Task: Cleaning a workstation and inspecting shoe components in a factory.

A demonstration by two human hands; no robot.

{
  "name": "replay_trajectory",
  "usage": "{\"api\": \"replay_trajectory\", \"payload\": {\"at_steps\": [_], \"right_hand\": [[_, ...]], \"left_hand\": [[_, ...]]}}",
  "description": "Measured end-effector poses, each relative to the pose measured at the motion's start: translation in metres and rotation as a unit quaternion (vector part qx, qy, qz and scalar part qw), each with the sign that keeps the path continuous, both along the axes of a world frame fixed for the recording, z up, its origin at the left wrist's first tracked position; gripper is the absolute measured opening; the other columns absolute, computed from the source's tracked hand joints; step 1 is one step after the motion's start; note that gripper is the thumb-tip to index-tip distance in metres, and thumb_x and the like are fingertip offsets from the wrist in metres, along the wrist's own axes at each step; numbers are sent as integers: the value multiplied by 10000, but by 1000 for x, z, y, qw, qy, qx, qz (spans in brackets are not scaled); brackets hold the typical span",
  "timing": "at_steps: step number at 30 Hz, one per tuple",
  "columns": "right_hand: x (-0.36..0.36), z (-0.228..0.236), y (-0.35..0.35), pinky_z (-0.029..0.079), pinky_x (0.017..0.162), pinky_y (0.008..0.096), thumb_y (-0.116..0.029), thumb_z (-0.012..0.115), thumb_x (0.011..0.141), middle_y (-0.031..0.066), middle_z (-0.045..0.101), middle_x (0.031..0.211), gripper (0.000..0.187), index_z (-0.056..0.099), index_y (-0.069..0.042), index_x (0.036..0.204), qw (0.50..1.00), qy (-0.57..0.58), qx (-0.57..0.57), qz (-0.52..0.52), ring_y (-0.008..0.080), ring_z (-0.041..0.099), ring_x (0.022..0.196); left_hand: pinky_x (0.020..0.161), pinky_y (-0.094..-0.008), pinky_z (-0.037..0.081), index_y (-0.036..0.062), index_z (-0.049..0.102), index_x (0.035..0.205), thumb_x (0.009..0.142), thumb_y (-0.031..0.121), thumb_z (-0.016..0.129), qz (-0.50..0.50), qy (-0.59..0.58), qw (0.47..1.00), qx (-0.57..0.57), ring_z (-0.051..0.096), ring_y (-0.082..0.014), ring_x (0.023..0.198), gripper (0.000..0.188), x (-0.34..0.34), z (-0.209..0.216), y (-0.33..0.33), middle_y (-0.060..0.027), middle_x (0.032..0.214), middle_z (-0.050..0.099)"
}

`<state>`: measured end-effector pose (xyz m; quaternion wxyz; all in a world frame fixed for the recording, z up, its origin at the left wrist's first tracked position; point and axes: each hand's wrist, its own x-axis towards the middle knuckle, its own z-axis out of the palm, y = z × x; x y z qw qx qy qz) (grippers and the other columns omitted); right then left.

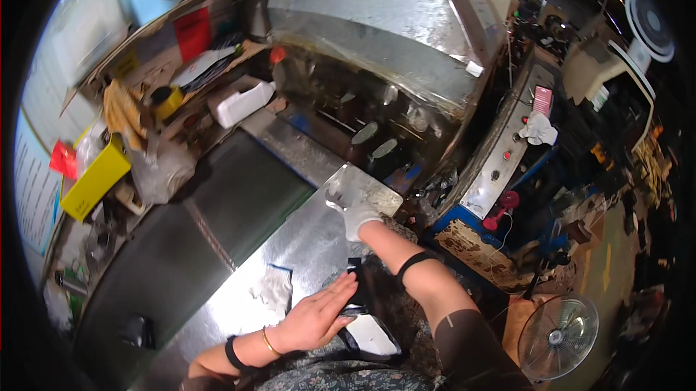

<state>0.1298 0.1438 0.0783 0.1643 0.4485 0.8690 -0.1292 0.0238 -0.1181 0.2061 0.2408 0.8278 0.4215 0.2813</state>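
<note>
My right hand [360, 220], in a white glove, is closed at the near-left side of a shallow metal tray [388, 197]. Beside its fingers shows the silvery jaw of an open-end wrench [334, 200]; the glove hides the rest of the tool. My bare left hand [313, 318] has its fingers stretched out together, their tips against a dark strap-like piece [354, 273]. Just below that hand is a white, black-edged item [373, 335], close to my body. A crumpled white glove [274, 291] lies on the shiny metal tabletop [293, 244] to the left.
A dark conveyor belt [250, 181] runs along the left, with a small black object [136, 331] on it. Ahead stands a large metal-hooded machine [362, 14]. To the right are a control panel [500, 163] with buttons and a standing fan [557, 337]. A yellow box [94, 181] sits far left.
</note>
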Motion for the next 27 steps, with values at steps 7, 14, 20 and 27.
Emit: {"api": "replay_trajectory", "payload": {"at_steps": [7, 14, 20, 27], "right_hand": [[-2, -9, 13, 531, 892, 423, -205, 612, 825, 200, 699, 1087, 375, 713, -39, 1146, 996, 8, -65, -67, 329, 680, 1029], [34, 66, -6, 500, 635, 288, 54, 593, 762, 11, 617, 806, 200, 642, 2, 949, 666, 721, -178, -61, 130, 604, 711], [166, 185, -115, 543, 690, 301, -5, 582, 777, 113, 642, 892, 119, 650, 36, 866, 644, 661, -343, -172, 172, 645, 698], [232, 181, -240, 397, 1080, 386, -58, 673, 660, 220, 612, 1300, 528, 651, 109, 1160, 606, 480, -588, -237, 285, 601, 1181]], "left_hand": [[1029, -423, 477, -64, 584, 1237, 881, 128, 607, 86, -67, 991, 83, 569, -390, 1250, 404, 12, -17, 15, -261, 1335, 575], [1173, -473, 285, 36, 525, 1350, 911, 226, 643, 45, -205, 974, -82, 318, -423, 1442, 493, 16, -25, 20, -228, 1528, 376], [1196, -427, 177, 93, 382, 1478, 788, 232, 822, 3, -264, 949, -174, 58, -353, 1531, 830, 25, -33, 29, -270, 1631, 62], [1205, -433, 152, 56, 346, 1500, 846, 293, 730, -10, -327, 938, -110, 144, -323, 1515, 794, 45, -46, 25, -179, 1617, 193]]}}
